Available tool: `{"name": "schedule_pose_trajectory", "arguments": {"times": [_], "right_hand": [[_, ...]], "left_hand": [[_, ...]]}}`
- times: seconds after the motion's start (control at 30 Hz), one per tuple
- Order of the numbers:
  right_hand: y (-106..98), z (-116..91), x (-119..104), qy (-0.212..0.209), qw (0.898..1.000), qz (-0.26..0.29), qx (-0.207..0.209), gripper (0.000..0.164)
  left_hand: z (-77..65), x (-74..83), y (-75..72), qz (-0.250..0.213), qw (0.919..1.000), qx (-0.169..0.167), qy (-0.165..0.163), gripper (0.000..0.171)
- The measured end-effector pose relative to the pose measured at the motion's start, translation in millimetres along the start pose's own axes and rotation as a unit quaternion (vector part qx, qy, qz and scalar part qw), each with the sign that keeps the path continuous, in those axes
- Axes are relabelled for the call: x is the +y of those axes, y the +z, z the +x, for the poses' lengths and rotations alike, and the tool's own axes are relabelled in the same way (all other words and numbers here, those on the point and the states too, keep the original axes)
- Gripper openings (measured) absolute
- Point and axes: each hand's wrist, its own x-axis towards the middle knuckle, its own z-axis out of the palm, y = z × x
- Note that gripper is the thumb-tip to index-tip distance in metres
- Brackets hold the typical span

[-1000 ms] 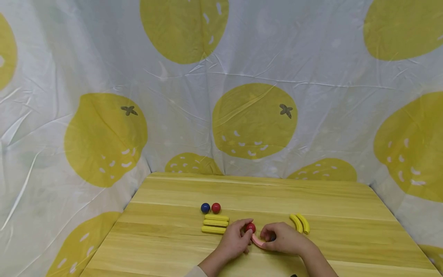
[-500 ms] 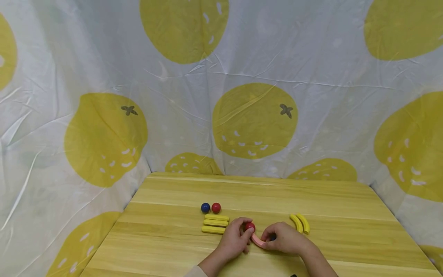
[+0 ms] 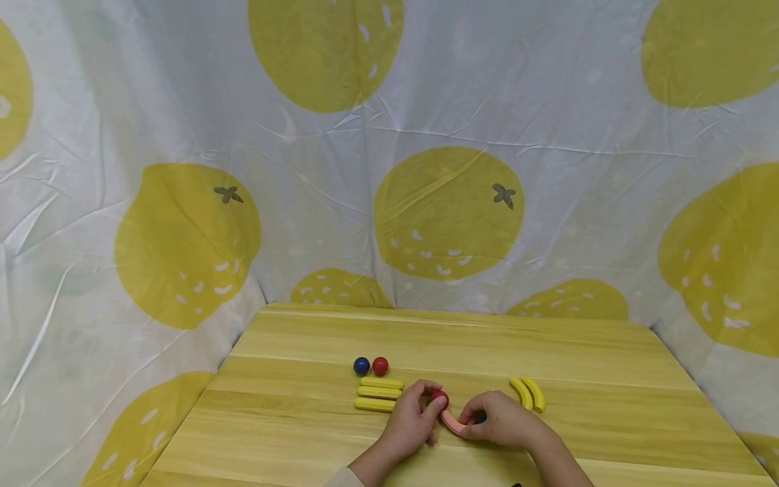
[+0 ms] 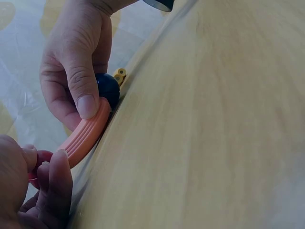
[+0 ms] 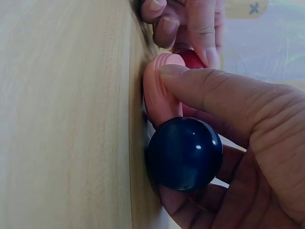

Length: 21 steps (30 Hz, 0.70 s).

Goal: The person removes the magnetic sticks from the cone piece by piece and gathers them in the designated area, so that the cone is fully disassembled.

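Low over the table's front half, my left hand (image 3: 410, 421) pinches a shiny red ball (image 3: 439, 398) between thumb and fingers. My right hand (image 3: 504, 419) grips a pink curved ribbed rod (image 3: 452, 424), its thumb pressing along the ribs in the right wrist view. One end of this rod points at the red ball, close beside the left fingertips (image 4: 61, 160). At its other end sits a dark blue ball (image 5: 185, 153), touching the rod and partly wrapped by the right fingers. From the head, the right hand hides most of that blue ball.
Left of the hands, several yellow straight rods (image 3: 380, 392) lie side by side. Behind them stand another blue ball (image 3: 362, 366) and another red ball (image 3: 380, 366). Two yellow curved rods (image 3: 528, 393) lie beyond the right hand. A lemon-print cloth (image 3: 447, 210) surrounds the wooden table (image 3: 304, 460).
The left thumb has shifted slightly up over the red ball, which has moved a touch away from the person. Right hand and pink rod stay nearly still.
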Motion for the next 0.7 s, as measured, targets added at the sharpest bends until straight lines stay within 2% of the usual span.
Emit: {"name": "schedule_pose_trajectory", "arguments": {"times": [0.1, 0.23, 0.33, 0.47, 0.57, 0.7], "right_hand": [[-0.1, 0.1, 0.4, 0.0, 1.0, -0.002, 0.0, 0.009], [0.0, 0.1, 1.7, 0.0, 1.0, -0.004, 0.0, 0.008], [0.2, 0.3, 2.9, -0.001, 1.0, -0.007, 0.002, 0.008], [0.5, 0.9, 3.8, -0.003, 1.0, -0.012, 0.005, 0.009], [0.4, 1.1, 3.9, 0.003, 1.0, -0.011, 0.003, 0.009], [0.1, 0.7, 3.1, 0.01, 1.0, -0.013, 0.003, 0.009]], "left_hand": [[0.0, -0.9, -0.2, 0.0, 1.0, 0.003, 0.005, 0.033], [0.3, -1.1, -0.3, -0.011, 0.9999, 0.012, -0.006, 0.034], [0.3, 0.1, -0.9, -0.035, 0.9992, 0.015, -0.013, 0.036], [0.4, 3.7, -3.0, -0.084, 0.9964, 0.01, -0.003, 0.036], [2.4, 9.3, -8.0, -0.113, 0.9936, 0.007, 0.002, 0.036], [6.9, 20.2, -22.9, -0.142, 0.9897, 0.016, 0.007, 0.039]]}}
